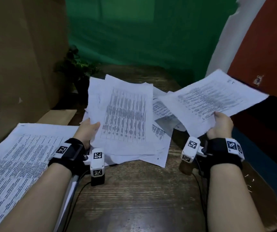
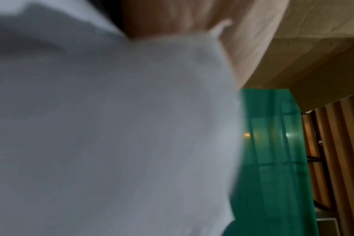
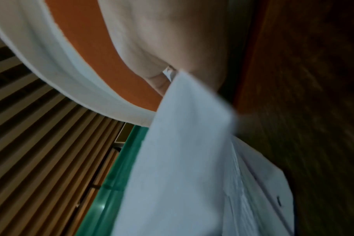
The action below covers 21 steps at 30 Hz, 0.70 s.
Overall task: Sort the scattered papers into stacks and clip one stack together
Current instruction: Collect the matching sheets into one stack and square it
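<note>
My left hand pinches the left edge of a printed table sheet, lifted above a loose pile of papers in the middle of the wooden table. My right hand grips a text-printed sheet by its near edge and holds it up to the right of the pile. The left wrist view is filled by the blank underside of the table sheet. In the right wrist view the underside of the text-printed sheet hangs from my palm, blurred. No clip is visible.
A large printed sheet lies flat at the table's near left. A small dark plant stands at the back left beside brown cardboard. A green cloth hangs behind the table; a red wall is on the right.
</note>
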Motion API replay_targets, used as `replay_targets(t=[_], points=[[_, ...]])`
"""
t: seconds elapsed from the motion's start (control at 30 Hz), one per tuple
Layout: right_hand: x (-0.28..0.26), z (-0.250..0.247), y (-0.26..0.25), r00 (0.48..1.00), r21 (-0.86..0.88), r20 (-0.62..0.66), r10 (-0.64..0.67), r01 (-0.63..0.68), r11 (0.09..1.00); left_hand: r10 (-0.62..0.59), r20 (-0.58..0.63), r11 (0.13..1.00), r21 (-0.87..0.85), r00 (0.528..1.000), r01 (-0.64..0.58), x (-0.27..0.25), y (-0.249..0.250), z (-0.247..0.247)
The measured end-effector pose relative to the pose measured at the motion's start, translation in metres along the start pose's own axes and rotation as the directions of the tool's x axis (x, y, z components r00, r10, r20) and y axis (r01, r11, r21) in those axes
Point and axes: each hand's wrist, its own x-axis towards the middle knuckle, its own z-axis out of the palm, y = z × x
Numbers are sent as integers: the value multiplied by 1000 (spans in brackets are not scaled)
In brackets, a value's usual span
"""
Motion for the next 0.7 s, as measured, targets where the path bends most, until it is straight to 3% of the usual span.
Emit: replay_targets(t=[0.07, 0.13, 0.23, 0.3, 0.4, 0.57, 0.7], points=[[-5, 7, 6, 990, -34, 119, 74, -70, 997, -13, 13, 998, 54, 1000, 13, 0, 1, 0], [-17, 24, 16, 930, -115, 308, 202, -174, 978, -21, 16, 998, 65, 1000, 20, 0, 1, -1], [-37, 57, 33, 849, -344, 449, 277, -122, 931, -29, 21, 998, 49, 999, 28, -1, 2, 2], [-50, 74, 45, 812, -491, 493, 313, -38, 870, -48, 0, 998, 45, 999, 48, -3, 3, 6], [-63, 97, 62, 731, -581, 539, 419, -37, 813, -101, -39, 987, 123, 994, 105, 0, 5, 6], [-65, 116, 60, 559, -735, 622, 549, 173, 656, -181, 106, 980, 98, 978, 171, 5, 4, 1], [-56, 116, 67, 365, -785, 608, 705, 145, 602, -235, 186, 961, -103, 954, 257, 11, 0, -5]])
